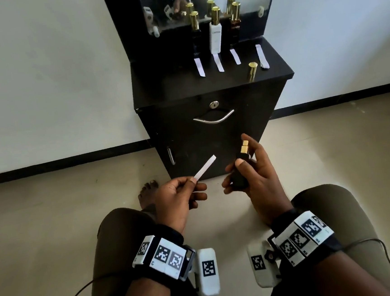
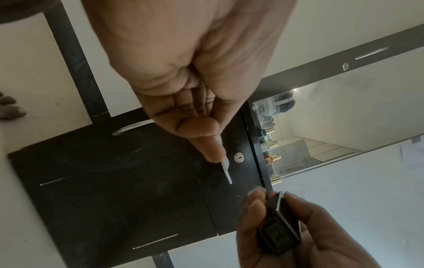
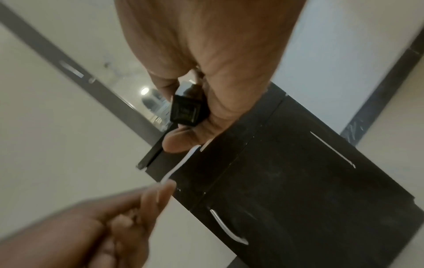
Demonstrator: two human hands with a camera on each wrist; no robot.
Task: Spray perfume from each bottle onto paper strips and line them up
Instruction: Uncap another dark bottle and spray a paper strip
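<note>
While we are sitting on a pale floor before a white wall with a dark skirting strip, a black cabinet with a lock, a curved metal handle and a mirror at its back is standing straight ahead of both hands. Up beyond our hands, on the cabinet top, three capped bottles are lining up against the mirror: a black bottle, a white bottle and a brown bottle, and we are seeing four paper strips lying in a row in front of them, the rightmost with no bottle behind it. A loose gold cap is standing upright just beside that last strip, well apart from our grip. Nothing is standing between our two hands. Our left hand is pinching the near end of a white paper strip between thumb and forefinger, the other fingers curling loosely, and the strip is slanting up and toward our right hand. That hand is wrapping its fingers around an uncapped dark perfume bottle, holding it upright, the forefinger hovering just behind the gold sprayer. The strip's free end is sitting near the bottle, not touching it.
</note>
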